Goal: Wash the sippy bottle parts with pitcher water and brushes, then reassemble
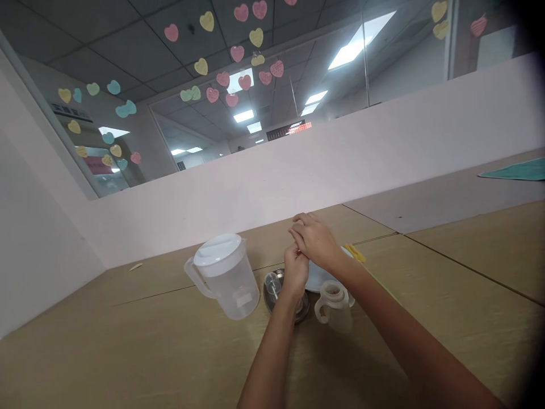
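Note:
My left hand (297,270) is closed in a fist above a round metal tray (268,301). Over it, my right hand (317,238) has its fingers bent and meets the top of the fist. Whatever lies between the fingers, if anything, is hidden. A clear plastic dome-shaped cap (273,283) rests on the tray, which my left hand and forearm partly cover. Below my right wrist stands a small translucent bottle (338,309) with two side handles and an uncovered top. Behind the bottle is a pale blue plate (315,278), partly hidden by my hands.
A translucent pitcher (234,284) with a white lid stands to the left on the wooden table (149,346). A yellow item (356,253) lies beyond my right wrist. Along the back runs a white wall (272,176) below a window with heart-shaped notes. A teal cloth-like piece (517,170) is far right.

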A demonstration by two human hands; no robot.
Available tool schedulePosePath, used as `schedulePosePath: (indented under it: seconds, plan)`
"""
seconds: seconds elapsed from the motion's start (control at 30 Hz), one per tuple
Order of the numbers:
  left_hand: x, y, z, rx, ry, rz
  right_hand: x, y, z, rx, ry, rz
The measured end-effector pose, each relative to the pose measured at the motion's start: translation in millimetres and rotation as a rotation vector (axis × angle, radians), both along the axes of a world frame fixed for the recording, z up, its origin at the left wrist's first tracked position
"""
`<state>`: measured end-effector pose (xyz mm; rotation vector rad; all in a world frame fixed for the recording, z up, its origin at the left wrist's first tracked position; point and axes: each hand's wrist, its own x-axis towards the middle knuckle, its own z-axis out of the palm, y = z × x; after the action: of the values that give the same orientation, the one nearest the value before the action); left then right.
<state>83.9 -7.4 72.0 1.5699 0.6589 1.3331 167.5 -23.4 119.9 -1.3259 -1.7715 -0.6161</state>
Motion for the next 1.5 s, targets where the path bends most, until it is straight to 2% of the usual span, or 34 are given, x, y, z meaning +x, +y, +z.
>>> schedulePosePath:
  seconds: [0.1,0.2,0.37,0.53,0.67,0.83,0.93,1.0,1.1,1.2,1.27,1.37,1.5]
  plan:
    - [-1.4,-1.1,2.2,0.024,-0.012,0.000,1.8,-1.2,1.1,0.076,0.025,0.033]
    - [-3.5,0.0,5.5,0.084,-0.023,-0.002,7.3,-7.9,8.2,0.081,0.109,0.064]
    - [-5.3,6.0,3.7,0.268,0.049,0.109,8.6,-25.8,23.2,0.190,0.143,0.088]
    - [-7.1,11.0,-5.4,0.398,0.129,0.184,6.0,-41.3,33.5,0.341,0.182,0.105]
    - [-10.2,17.6,-17.3,0.393,0.191,0.236,3.8,-53.2,38.5,0.407,0.239,0.165]
    - [-13.1,29.8,-38.3,0.376,0.343,0.268,5.1,-87.9,49.5,0.585,0.464,0.159]
    - [-14.5,31.8,-43.9,0.407,0.458,0.292,18.0,-94.2,52.1,0.547,0.511,0.119]
    - [-16.1,30.4,-43.4,0.461,0.578,0.343,30.6,-80.5,48.0,0.425,0.522,0.097]
    - [-20.6,27.3,-41.3,0.550,0.831,0.386,50.3,-41.4,32.2,0.157,0.548,0.017]
    - [-26.3,27.0,-42.4,0.636,1.047,0.353,67.1,-1.9,9.0,-0.136,0.533,-0.088]
    - [-28.7,29.1,-45.5,0.662,1.113,0.306,75.7,17.3,-8.0,-0.230,0.519,-0.104]
    - [-28.9,35.3,-52.5,0.554,0.995,0.222,84.2,35.5,-32.6,-0.275,0.534,-0.090]
    - [-26.5,44.6,-58.2,0.224,0.517,0.161,88.2,47.0,-57.0,-0.370,0.543,-0.110]
